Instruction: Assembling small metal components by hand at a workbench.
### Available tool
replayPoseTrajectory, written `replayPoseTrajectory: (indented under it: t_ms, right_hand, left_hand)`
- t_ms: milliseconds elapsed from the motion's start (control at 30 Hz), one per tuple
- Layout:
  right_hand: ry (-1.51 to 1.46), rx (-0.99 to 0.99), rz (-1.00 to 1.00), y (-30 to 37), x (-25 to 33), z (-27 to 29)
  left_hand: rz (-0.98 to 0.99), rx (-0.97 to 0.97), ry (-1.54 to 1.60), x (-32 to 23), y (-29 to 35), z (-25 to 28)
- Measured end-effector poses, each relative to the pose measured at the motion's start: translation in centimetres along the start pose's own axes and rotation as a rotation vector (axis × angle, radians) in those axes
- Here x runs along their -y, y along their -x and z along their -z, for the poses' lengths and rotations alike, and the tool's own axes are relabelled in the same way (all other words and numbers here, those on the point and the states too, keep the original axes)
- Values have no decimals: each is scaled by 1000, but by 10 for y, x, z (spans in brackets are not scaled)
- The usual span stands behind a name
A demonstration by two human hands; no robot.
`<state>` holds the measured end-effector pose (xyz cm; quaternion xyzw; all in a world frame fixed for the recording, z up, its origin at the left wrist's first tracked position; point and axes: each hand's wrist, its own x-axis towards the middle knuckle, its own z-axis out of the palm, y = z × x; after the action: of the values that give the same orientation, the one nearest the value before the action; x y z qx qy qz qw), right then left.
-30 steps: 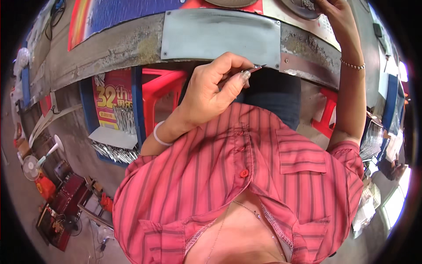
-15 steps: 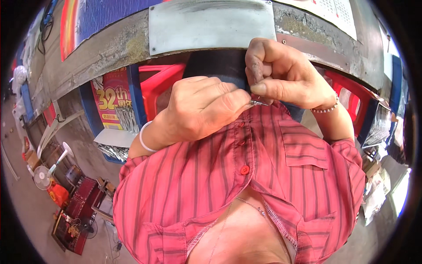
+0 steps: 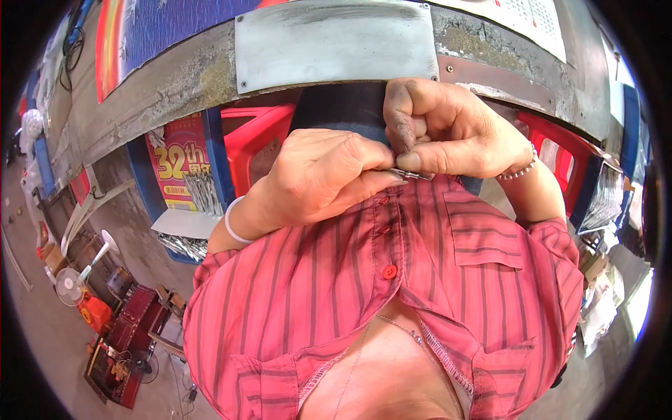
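My left hand (image 3: 329, 173) is closed, its fingertips pinching a small, slim metal part (image 3: 413, 174) in front of my shirt. Thumb and forefinger of my right hand (image 3: 455, 129) press on the same part from the other side, with the fingertips of both hands touching or nearly so. Only a short silvery end shows below the fingers; the rest is hidden, so its exact kind cannot be made out. Dark smudges mark my right fingers.
A worn bench edge with a pale metal plate (image 3: 336, 49) lies just beyond my hands. Blue-framed bins hold thin metal pieces at left (image 3: 201, 192) and right (image 3: 603, 199). Red plastic stools (image 3: 255, 140) stand under the bench. A white fan (image 3: 70, 285) is far left.
Both hands have come slightly lower and closer together. My right thumb now lies against the metal part, which was held mainly by the left fingertips before.
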<state>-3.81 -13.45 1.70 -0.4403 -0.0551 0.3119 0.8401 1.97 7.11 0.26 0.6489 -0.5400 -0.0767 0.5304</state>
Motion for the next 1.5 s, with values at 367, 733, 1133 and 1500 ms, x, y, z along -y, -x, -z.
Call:
replayPoseTrajectory:
  t_ms: [367, 733, 1133, 1500]
  right_hand:
    - [618, 213, -1, -20, 22, 15]
    - [1431, -202, 349, -29, 34, -5]
    - [1510, -242, 493, -48, 35, 1]
    - [1688, -222, 577, -48, 43, 2]
  left_hand:
    - [241, 124, 156, 4, -6, 7]
    - [-46, -61, -414, 22, -16, 22]
    - [53, -70, -324, 29, -27, 44]
    - [50, -89, -398, 25, -33, 46]
